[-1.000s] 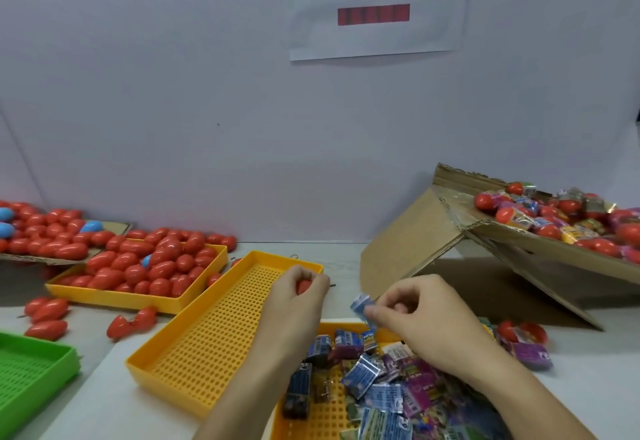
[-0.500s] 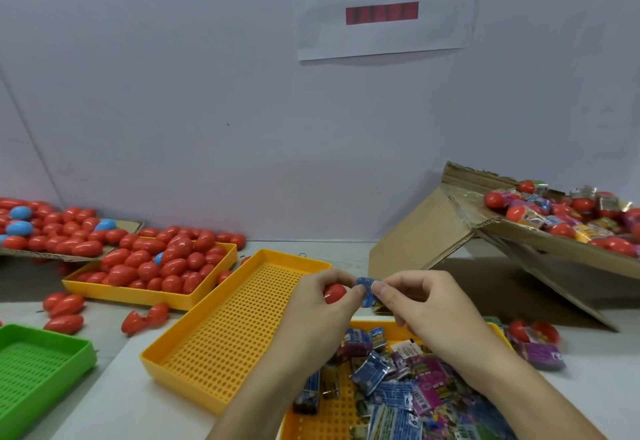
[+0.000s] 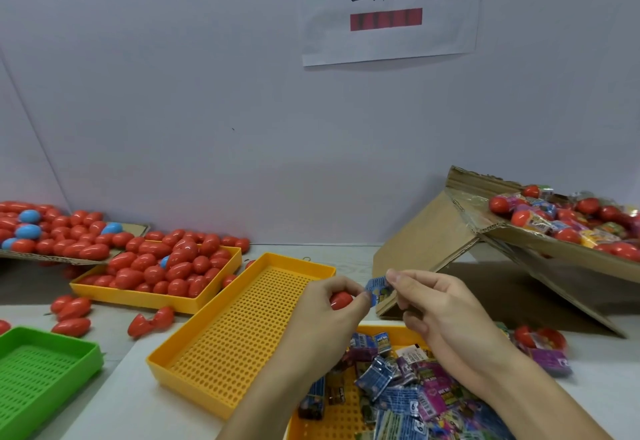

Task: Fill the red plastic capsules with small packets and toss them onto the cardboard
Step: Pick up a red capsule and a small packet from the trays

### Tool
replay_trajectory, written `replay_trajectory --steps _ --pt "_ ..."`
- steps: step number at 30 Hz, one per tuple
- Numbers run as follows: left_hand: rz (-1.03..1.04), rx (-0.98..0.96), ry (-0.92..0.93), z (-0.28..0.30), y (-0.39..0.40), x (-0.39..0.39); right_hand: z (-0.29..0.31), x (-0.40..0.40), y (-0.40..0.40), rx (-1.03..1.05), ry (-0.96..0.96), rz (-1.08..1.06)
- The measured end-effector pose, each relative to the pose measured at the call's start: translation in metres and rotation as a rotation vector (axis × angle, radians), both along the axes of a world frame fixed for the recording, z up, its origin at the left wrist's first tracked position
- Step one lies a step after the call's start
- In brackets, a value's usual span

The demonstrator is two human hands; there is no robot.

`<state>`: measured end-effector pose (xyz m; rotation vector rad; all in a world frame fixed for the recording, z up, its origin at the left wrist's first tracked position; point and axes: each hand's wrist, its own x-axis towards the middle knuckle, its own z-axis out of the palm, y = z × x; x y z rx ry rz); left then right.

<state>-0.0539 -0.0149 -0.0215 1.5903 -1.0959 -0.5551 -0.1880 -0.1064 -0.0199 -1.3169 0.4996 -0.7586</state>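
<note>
My left hand [image 3: 323, 311] grips a red capsule [image 3: 340, 300] above the empty yellow tray [image 3: 194, 363]. My right hand [image 3: 440, 308] pinches a small blue packet [image 3: 378, 289] right beside the capsule's opening; the packet touches my left fingers. Below my hands a yellow tray [image 3: 408, 332] holds several colourful packets [image 3: 408, 387]. At the right a slanted cardboard sheet [image 3: 540, 249] carries several filled red capsules [image 3: 568, 221]. At the left a yellow tray [image 3: 138, 295] is piled with empty red capsules [image 3: 166, 263].
More red and a few blue capsules lie on a cardboard piece [image 3: 52, 231] at far left; loose ones [image 3: 150, 322] lie on the table. A green tray [image 3: 41, 373] sits at the lower left. A capsule with a purple packet [image 3: 543, 346] lies at right. A paper sign [image 3: 384, 6] hangs on the wall.
My right hand carried the blue packet up and left until it met the capsule in my left hand. Both hands rose slightly.
</note>
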Motion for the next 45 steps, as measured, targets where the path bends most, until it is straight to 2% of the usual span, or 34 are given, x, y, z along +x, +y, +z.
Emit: replay_trajectory --steps 4,10,17,23,29,39,45 --pt "-0.044 -0.011 0.027 0.0023 -0.0004 -0.0011 -0.0003 0.0012 -0.0024 0.124 -0.036 -0.029" --pt "0.030 -0.061 0.016 0.0027 -0.0017 -0.0018 0.0005 0.0013 -0.0017 0.102 0.027 -0.028" --pt "0.096 -0.108 -0.020 0.0009 -0.0028 0.0013 -0.0009 0.0011 0.0004 0.118 0.135 0.070" --pt "0.067 -0.104 0.007 0.0010 -0.0028 0.0009 -0.0020 0.0017 -0.0015 0.134 0.071 0.080" --pt "0.018 -0.089 0.024 0.0032 -0.0010 -0.0006 -0.0033 0.0041 -0.0016 0.107 0.019 -0.016" --pt "0.065 -0.109 0.028 0.0029 -0.0011 0.0012 -0.0037 0.0033 -0.0006 0.134 0.117 0.081" --pt "-0.007 -0.054 0.116 0.0030 -0.0009 0.0012 -0.0038 0.0047 0.0008 0.096 0.087 0.028"
